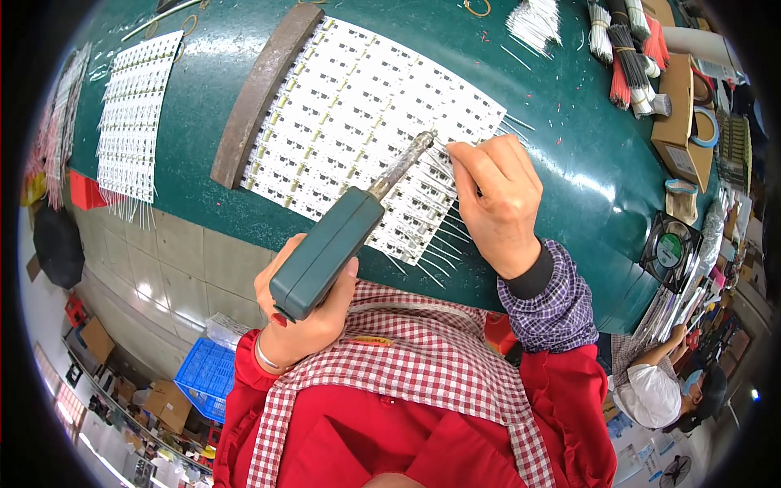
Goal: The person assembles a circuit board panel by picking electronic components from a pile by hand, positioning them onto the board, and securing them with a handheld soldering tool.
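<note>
1. Well to the left of the board, a second board (134, 114) lies on the green bench (203, 98), with thin wires hanging from its near edge.
2. Below and to the left of the board, on the floor side, is a blue basket (203, 366).
3. Along the board's left edge, touching it, lies a brown bar (264, 98).
4. At the board's near side, the left hand (321, 317) is wrapped around the green handle of an iron (329, 252); the iron slants up over the board, its tip close to the board's right part.
5. The board (325, 130) itself lies flat on the bench, white with rows of small dark parts.
6. Along the board's right edge, pale wires (442, 250) stick out past it.
7. Over that same edge, the right hand (503, 203) is closed, thumb and forefinger pinching a thin wire (442, 146) beside the iron's tip.
8. Beyond the board's far right corner lies a white wire pile (534, 24).
9. Farther right of the board are tied bundles (622, 53) in white, black and red.
10. Well right of the board are a black fan (671, 250) and an open box (679, 122) with a blue roll (704, 128) at its side.
</note>
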`<state>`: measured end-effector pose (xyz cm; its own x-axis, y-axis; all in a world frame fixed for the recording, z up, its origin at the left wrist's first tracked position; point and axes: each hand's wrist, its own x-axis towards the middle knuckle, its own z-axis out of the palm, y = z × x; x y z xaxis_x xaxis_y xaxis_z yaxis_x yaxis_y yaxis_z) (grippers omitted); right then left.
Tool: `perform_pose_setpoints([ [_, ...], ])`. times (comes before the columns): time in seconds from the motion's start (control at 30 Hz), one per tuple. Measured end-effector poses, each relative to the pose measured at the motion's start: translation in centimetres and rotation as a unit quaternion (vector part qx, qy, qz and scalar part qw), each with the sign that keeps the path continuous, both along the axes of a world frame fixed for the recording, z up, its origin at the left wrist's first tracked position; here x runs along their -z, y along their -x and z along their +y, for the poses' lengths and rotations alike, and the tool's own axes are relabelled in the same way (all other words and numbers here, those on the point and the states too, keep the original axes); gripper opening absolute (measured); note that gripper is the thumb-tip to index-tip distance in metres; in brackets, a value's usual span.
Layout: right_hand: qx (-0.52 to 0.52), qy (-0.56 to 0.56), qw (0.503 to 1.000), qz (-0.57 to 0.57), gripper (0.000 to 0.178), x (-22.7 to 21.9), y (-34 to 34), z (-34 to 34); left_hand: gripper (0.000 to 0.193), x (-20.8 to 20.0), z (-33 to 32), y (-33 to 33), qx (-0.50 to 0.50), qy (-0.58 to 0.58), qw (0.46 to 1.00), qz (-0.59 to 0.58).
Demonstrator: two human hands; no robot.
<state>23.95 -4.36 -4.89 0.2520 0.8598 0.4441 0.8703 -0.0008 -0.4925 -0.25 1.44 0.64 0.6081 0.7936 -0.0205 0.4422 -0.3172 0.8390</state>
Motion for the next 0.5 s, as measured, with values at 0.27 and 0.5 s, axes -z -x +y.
perform_pose_setpoints([
  [0.27, 0.000, -0.003, 1.000, 0.002, 0.024, 0.10, 0.00, -0.07, 0.019, 0.26, -0.34, 0.29, 0.000, -0.012, 1.000, -0.013],
  [0.5, 0.001, 0.006, 1.000, 0.003, 0.023, 0.06, -0.03, -0.21, 0.018, 0.30, -0.28, 0.23, 0.006, -0.003, 1.000, 0.001],
])
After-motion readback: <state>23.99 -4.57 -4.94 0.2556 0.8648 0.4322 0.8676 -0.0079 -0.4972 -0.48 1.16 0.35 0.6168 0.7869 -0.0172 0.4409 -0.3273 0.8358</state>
